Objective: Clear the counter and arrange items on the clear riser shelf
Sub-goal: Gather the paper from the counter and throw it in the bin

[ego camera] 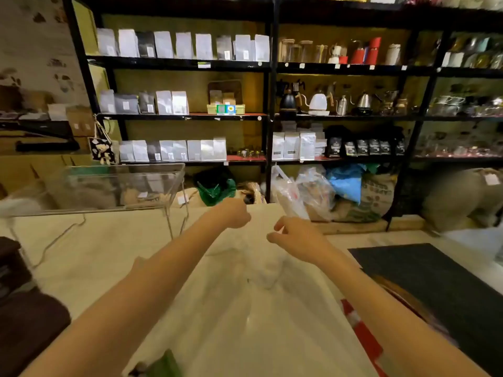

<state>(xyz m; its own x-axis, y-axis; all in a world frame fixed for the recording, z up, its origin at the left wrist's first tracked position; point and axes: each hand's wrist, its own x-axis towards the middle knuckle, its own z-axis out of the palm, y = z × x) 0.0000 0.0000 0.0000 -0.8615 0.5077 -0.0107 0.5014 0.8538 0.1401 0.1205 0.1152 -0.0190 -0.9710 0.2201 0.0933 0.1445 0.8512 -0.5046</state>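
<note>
A clear acrylic riser shelf [114, 186] stands on the pale counter [89, 257] at the left, with nothing visible on top. A large white, thin plastic bag [245, 308] stretches from near the camera out to both hands, crumpled in the middle. My left hand [235, 213] is a closed fist on the bag's far edge. My right hand [295, 235] pinches the same edge a little to the right. The picture is blurred, so the exact grip is hard to read.
A dark mat [441, 284] covers the counter at the right. Dark brown folded items [24, 317] lie at the left edge. A red and white object [360, 330] and something green [166, 365] peek from under the bag. Black shelves [269, 115] with pouches and kettles stand behind.
</note>
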